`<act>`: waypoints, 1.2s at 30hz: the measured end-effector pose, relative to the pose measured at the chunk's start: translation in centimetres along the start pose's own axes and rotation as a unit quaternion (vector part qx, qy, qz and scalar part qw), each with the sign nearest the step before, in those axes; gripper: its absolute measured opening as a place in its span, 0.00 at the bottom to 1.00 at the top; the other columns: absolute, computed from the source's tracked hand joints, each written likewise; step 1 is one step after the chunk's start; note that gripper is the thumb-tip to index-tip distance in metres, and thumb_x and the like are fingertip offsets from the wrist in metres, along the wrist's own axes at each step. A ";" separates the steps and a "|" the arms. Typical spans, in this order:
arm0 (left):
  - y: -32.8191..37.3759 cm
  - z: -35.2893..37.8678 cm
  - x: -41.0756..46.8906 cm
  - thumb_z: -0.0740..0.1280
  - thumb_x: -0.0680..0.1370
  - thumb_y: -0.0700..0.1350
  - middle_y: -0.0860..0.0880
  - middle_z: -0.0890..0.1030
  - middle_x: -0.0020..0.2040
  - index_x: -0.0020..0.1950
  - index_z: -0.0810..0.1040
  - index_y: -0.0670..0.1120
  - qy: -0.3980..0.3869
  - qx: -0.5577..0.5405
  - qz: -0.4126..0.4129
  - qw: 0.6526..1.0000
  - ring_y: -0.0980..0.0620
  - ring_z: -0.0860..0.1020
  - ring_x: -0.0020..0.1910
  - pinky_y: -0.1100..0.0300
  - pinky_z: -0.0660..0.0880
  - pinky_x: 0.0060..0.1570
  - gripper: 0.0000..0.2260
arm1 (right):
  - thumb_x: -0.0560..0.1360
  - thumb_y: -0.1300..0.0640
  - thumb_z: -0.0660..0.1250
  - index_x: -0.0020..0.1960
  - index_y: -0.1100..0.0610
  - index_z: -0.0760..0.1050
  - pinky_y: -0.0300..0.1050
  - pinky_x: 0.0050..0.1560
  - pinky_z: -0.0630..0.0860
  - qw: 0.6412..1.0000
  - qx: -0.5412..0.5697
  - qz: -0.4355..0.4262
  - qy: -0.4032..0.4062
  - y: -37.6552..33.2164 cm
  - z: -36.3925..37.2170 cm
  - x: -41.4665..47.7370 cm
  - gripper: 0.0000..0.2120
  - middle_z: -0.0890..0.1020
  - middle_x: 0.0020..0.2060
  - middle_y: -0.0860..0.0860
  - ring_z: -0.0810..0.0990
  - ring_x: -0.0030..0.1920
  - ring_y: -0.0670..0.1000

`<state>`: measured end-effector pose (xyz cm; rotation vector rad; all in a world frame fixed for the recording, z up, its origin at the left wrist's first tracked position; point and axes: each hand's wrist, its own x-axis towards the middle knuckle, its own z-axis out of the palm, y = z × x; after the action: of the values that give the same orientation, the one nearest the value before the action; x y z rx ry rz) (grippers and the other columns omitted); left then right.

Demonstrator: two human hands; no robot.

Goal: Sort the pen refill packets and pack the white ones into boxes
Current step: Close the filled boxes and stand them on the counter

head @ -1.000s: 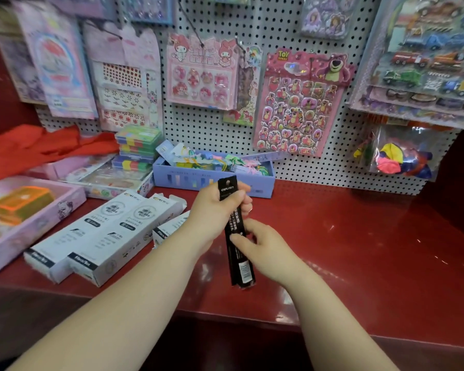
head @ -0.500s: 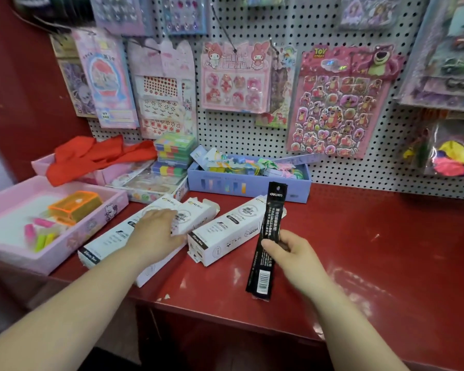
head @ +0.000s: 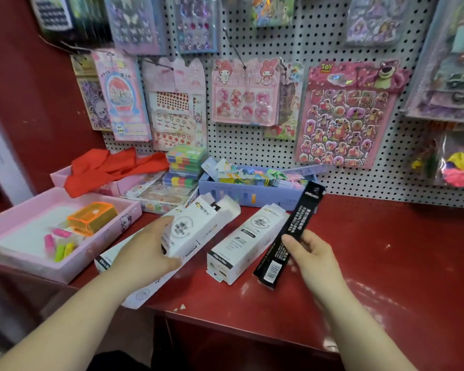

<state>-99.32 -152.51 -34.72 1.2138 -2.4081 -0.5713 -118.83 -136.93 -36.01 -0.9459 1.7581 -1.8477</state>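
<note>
My right hand (head: 310,257) grips a long black refill packet (head: 292,228) near its lower half and holds it tilted above the red counter (head: 373,263). My left hand (head: 148,250) holds a white refill box (head: 198,226) by its near end, lifted and angled with its far flap open. A second white box (head: 245,241) lies on the counter between my hands. Another white box (head: 145,285) lies flat under my left hand, mostly hidden.
A pink tray (head: 19,263) with an orange case and highlighters sits at the left. Behind it lie a red cloth (head: 113,164), stacked coloured boxes (head: 184,167) and a blue box of small items (head: 255,195). Sticker sheets hang on the pegboard (head: 255,145).
My left hand let go of the black packet, reached left to the white boxes and lifted one. My right hand keeps the black packet, now more tilted. The view swung left.
</note>
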 end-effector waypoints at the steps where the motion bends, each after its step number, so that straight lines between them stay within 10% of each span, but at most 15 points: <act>1: -0.2 -0.3 -0.6 0.73 0.65 0.44 0.54 0.69 0.68 0.70 0.61 0.53 0.023 -0.023 0.025 0.999 0.53 0.70 0.64 0.58 0.70 0.57 0.36 | 0.75 0.66 0.61 0.38 0.53 0.74 0.27 0.25 0.66 1.000 0.018 -0.013 0.010 -0.7 0.1 -0.1 0.11 0.78 0.22 0.42 0.71 0.22 0.35; 9: 1.5 0.4 -2.9 0.73 0.66 0.37 0.60 0.67 0.59 0.66 0.63 0.54 0.060 -0.177 0.098 0.977 0.62 0.65 0.60 0.77 0.61 0.51 0.33 | 0.75 0.64 0.61 0.36 0.54 0.74 0.29 0.24 0.68 0.995 0.055 -0.083 0.032 -6.5 0.7 0.8 0.10 0.79 0.22 0.43 0.72 0.22 0.38; 13: 2.1 1.2 -2.5 0.72 0.67 0.37 0.59 0.66 0.59 0.66 0.63 0.52 0.063 -0.205 0.082 0.973 0.62 0.65 0.59 0.66 0.62 0.54 0.32 | 0.76 0.63 0.59 0.35 0.56 0.71 0.32 0.23 0.70 0.982 0.148 -0.102 0.052 -9.5 0.3 0.9 0.12 0.79 0.21 0.46 0.74 0.22 0.41; 24: 2.2 2.1 -3.1 0.72 0.67 0.34 0.70 0.65 0.51 0.65 0.66 0.51 0.100 -0.251 0.103 0.957 0.69 0.63 0.53 0.80 0.59 0.45 0.30 | 0.74 0.62 0.64 0.34 0.57 0.71 0.31 0.22 0.72 0.982 0.140 -0.065 0.108 -9.5 4.7 1.4 0.11 0.77 0.18 0.46 0.73 0.18 0.41; 36: 1.6 2.1 -3.5 0.72 0.68 0.38 0.61 0.66 0.58 0.67 0.65 0.51 0.108 -0.291 0.057 0.949 0.62 0.64 0.58 0.65 0.60 0.59 0.31 | 0.75 0.63 0.63 0.35 0.57 0.70 0.33 0.23 0.74 0.987 0.101 -0.079 0.100 -8.7 6.3 1.0 0.10 0.78 0.22 0.49 0.75 0.19 0.43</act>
<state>-99.55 -148.38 -36.21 0.8238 -1.9083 -0.9673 -113.70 -141.05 -27.50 -0.8674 1.6053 -2.2433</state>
